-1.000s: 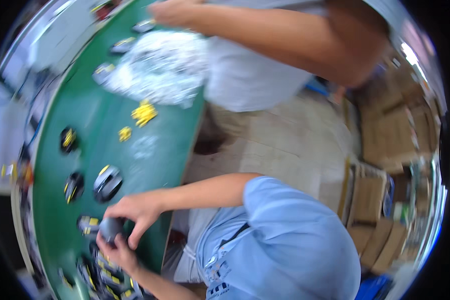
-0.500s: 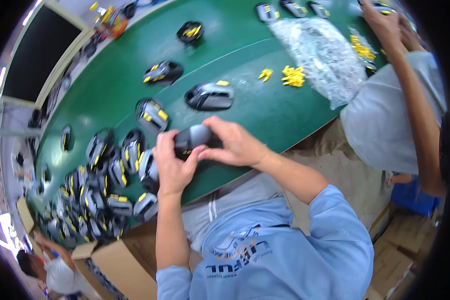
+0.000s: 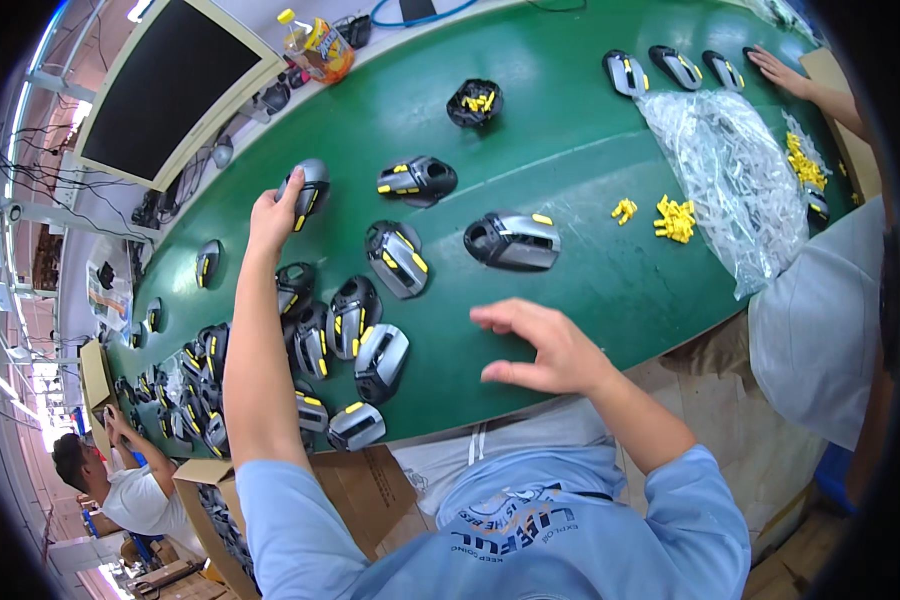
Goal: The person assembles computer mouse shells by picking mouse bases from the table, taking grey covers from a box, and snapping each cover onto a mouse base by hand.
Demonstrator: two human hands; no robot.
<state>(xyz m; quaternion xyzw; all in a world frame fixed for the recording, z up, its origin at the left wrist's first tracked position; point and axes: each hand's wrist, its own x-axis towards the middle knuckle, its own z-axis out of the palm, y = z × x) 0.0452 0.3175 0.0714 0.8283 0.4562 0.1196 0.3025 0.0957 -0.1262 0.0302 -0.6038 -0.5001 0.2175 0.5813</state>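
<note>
My left hand (image 3: 273, 215) reaches out over the far left part of the green table, its thumb and fingers closed on a grey-and-black plastic housing (image 3: 314, 188) with a yellow strip. I cannot tell whether that housing touches the table. Nothing is in my right hand (image 3: 550, 350), which hovers over the near edge with its thumb and fingers apart. Beyond it rests another grey-and-black housing (image 3: 515, 241), with a yellow piece on top. More lie between my hands, among them an upright-turned one (image 3: 397, 260) and a lighter one (image 3: 380, 362).
Housings crowd the left side beside my forearm. Small yellow parts (image 3: 675, 219) and a clear plastic bag (image 3: 725, 170) lie to the right. A black cup-like part (image 3: 474, 103) holds yellow pieces. A monitor (image 3: 175, 85) and a bottle (image 3: 316, 47) stand behind. Co-workers sit on both sides.
Both hands were together on a housing near the table's front. The left has carried a housing away to the far left; the right has let go and opened. The view has shifted.
</note>
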